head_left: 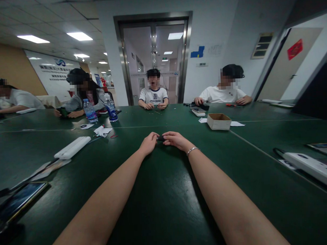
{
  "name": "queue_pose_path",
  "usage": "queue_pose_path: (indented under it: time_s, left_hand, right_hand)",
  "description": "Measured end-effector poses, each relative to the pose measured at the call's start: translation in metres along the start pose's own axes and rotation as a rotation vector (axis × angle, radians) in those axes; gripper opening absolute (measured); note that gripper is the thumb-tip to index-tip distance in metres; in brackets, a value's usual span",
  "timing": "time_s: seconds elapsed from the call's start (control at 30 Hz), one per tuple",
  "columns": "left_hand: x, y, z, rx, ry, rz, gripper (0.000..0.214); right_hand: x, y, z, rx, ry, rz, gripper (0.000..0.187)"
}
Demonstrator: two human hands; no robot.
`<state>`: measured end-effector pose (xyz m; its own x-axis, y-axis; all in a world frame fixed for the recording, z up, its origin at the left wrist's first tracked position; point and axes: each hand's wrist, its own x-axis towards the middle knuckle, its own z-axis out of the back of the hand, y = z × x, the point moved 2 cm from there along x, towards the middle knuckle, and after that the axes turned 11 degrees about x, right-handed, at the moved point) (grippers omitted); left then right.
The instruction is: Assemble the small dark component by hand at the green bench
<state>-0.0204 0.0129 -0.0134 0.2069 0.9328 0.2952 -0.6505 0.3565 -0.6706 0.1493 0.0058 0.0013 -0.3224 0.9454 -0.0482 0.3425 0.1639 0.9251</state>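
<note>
Both arms reach forward over the green table [166, 194], and the hands meet near its middle. A small black object [161, 138] lies between my fingertips; it is too small to name its kind. My left hand [148, 143] pinches its left end, where a lighter bit shows by the fingertips. On the other end are the thumb and fingers of my right hand [177, 140], closed around it. A silver bracelet [193, 150] circles my right wrist.
Left of my arms are a white power strip [73, 147], a phone [20, 201], paper scraps [102, 131] and two bottles [112, 111]. To the right stand an open cardboard box [219, 122] and another power strip [312, 168]. Several people sit around the table.
</note>
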Motion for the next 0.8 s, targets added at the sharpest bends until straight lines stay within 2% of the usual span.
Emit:
queue_pose_path:
  time_s: [0.2, 0.37, 0.5, 0.67, 0.8]
  left_hand:
    - [-0.0001, -0.0005, -0.0003, -0.029, 0.008, 0.013, 0.032]
    - [-0.001, -0.0013, 0.001, -0.041, -0.013, 0.013, 0.026]
    - [0.0002, 0.0016, -0.0016, -0.017, -0.004, 0.038, 0.033]
    - [0.0014, 0.0029, -0.0026, -0.05, -0.048, 0.008, 0.023]
    - [0.0013, 0.0033, -0.0026, -0.054, -0.016, 0.017, 0.029]
  right_hand:
    - [0.0009, -0.0004, 0.0005, 0.005, -0.002, -0.001, 0.013]
    - [0.0005, 0.0, -0.0002, 0.003, -0.005, -0.005, 0.013]
    - [0.0001, 0.0002, -0.0009, 0.014, -0.007, -0.009, 0.014]
    - [-0.0018, 0.0012, -0.0025, 0.012, -0.006, -0.004, 0.014]
    - [-0.0024, 0.0016, -0.0029, 0.009, -0.015, -0.011, 0.014]
